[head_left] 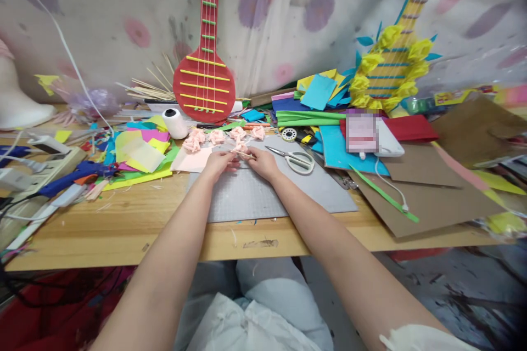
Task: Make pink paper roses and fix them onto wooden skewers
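Between my two hands is a pink crepe-paper flower (239, 146), with a thin wooden stick (246, 154) across its near side. My left hand (221, 164) has its fingers closed at the flower's left edge. Pinched in my right hand (262, 163) is the stick, by its right end. Both hands are low over a grey cutting mat (251, 197). Several finished-looking pink flowers (216, 137) lie just behind them in a row. A pale pink paper sheet (191, 159) lies left of my left hand. Scissors (300, 162) rest right of my right hand, blades slightly apart.
A red paper-covered lute shape (205, 88) leans at the back, a yellow one with flowers (389, 71) to its right. A white thread spool (175, 123), coloured paper (140, 148), a blue glue gun (78, 175), a power strip (45, 175) and brown cardboard (428, 197) crowd the sides.
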Available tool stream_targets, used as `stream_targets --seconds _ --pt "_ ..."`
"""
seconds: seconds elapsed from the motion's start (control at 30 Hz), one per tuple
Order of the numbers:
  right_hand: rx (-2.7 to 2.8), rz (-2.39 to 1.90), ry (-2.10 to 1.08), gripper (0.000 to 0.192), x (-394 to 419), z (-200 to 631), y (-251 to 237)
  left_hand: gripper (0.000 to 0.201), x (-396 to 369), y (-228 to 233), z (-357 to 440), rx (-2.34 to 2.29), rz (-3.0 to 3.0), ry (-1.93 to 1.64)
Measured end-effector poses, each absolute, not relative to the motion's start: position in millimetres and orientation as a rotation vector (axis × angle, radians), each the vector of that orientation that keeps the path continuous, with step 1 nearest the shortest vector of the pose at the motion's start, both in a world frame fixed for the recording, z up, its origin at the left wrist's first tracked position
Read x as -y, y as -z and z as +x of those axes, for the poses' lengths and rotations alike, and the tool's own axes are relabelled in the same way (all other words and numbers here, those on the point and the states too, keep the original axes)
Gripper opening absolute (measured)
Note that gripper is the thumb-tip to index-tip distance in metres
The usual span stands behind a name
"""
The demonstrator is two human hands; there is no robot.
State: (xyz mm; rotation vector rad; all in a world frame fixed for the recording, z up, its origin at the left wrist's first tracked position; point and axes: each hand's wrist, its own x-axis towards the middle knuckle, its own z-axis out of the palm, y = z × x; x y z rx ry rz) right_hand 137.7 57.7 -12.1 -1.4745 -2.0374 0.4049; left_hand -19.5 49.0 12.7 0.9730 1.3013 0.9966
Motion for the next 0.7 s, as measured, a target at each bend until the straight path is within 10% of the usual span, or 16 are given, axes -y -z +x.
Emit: stream_targets --seconds 0.7 --pt "1.884 -1.412 -0.509 0.021 -60.3 139.0 14.9 0.018 -47.2 -14.2 -12.8 -1.365 0.952 -1.128"
